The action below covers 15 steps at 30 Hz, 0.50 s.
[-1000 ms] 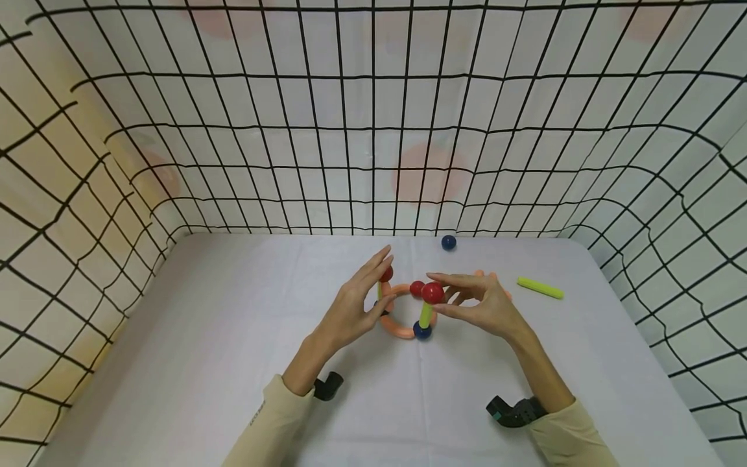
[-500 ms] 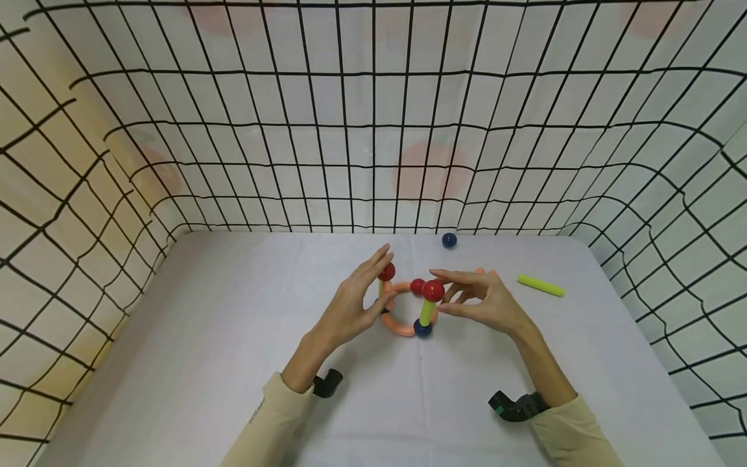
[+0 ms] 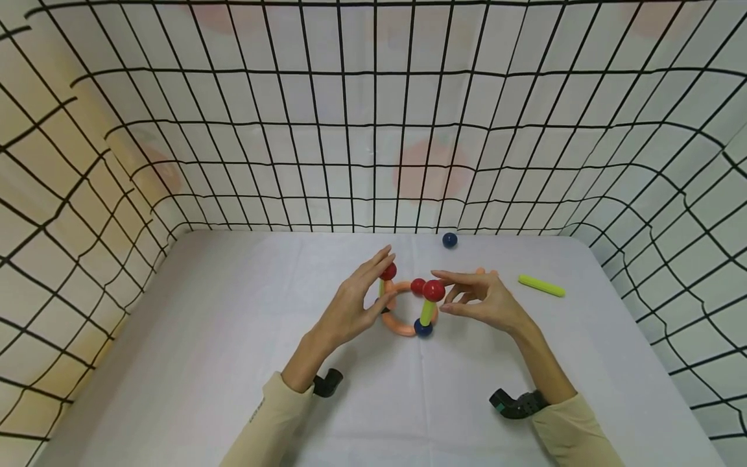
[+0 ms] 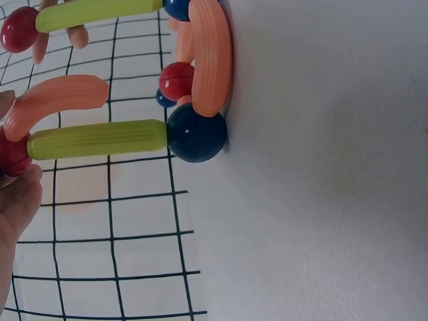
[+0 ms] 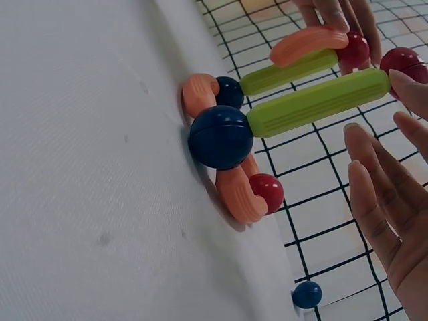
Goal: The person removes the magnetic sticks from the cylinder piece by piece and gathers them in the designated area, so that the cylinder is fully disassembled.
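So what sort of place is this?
Perhaps a recording booth for hand work: a gridded backdrop stands behind and beside a white table, black wrist devices are worn, and a ball-and-rod toy is being handled.

Illegible small lettering (image 3: 257,410) on left sleeve (image 3: 274,415)

Upright rods (image 4: 100,139) with lengthwise ribs: lime green. Smooth, round knobs at the rod tops (image 5: 403,63): glossy red. Smooth, round base joints (image 5: 221,137): glossy dark blue. Curved, ribbed links (image 4: 212,60): peach-orange. Loose straight rod (image 3: 541,286): lime green. Loose small ball (image 3: 449,240): dark blue. Cloth-covered counter (image 3: 204,324): plain greyish white. Rear sheet (image 3: 430,172): white, with faint pinkish-red round blotches, crossed by a black square-grid mesh (image 3: 373,123). Long sleeves (image 3: 265,421): beige. Wrist devices (image 3: 516,405): black.
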Each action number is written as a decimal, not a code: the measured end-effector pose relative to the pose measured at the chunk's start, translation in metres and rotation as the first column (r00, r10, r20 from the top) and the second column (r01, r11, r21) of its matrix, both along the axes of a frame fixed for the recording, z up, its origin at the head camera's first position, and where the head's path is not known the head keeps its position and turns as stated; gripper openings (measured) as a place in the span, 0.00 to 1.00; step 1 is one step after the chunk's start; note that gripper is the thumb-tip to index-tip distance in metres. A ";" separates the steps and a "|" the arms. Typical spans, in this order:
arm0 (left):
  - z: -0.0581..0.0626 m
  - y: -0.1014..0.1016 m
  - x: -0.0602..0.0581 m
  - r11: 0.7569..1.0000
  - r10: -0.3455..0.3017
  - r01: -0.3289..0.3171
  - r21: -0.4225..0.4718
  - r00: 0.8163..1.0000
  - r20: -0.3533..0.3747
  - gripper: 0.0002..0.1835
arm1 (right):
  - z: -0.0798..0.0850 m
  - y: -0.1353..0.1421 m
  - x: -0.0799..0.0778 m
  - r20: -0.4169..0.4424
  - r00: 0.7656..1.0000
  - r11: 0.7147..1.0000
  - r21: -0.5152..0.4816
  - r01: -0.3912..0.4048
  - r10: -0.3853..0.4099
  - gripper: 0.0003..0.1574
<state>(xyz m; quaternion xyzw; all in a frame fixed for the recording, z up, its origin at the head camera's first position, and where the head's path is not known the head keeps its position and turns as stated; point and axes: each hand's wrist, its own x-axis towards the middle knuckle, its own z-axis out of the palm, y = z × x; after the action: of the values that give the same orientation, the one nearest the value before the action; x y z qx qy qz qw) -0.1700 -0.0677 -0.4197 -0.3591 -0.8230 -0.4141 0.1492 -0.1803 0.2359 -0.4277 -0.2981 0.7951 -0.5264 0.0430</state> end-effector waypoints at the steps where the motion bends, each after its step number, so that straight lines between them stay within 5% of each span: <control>1: 0.000 0.000 0.000 1.000 0.001 -0.001 0.000 1.000 0.003 0.33 | -0.001 0.000 0.000 0.006 1.000 1.000 0.013 0.008 -0.008 0.35; 15: -0.001 -0.001 0.000 1.000 -0.001 0.001 0.003 1.000 0.019 0.33 | -0.013 -0.005 -0.001 0.092 0.995 0.997 0.065 -0.043 0.037 0.21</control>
<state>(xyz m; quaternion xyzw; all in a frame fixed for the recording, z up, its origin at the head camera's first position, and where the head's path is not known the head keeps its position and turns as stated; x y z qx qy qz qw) -0.1700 -0.0682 -0.4205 -0.3551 -0.8236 -0.4189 0.1417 -0.1814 0.2313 -0.4406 -0.2882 0.8033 -0.5116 0.0996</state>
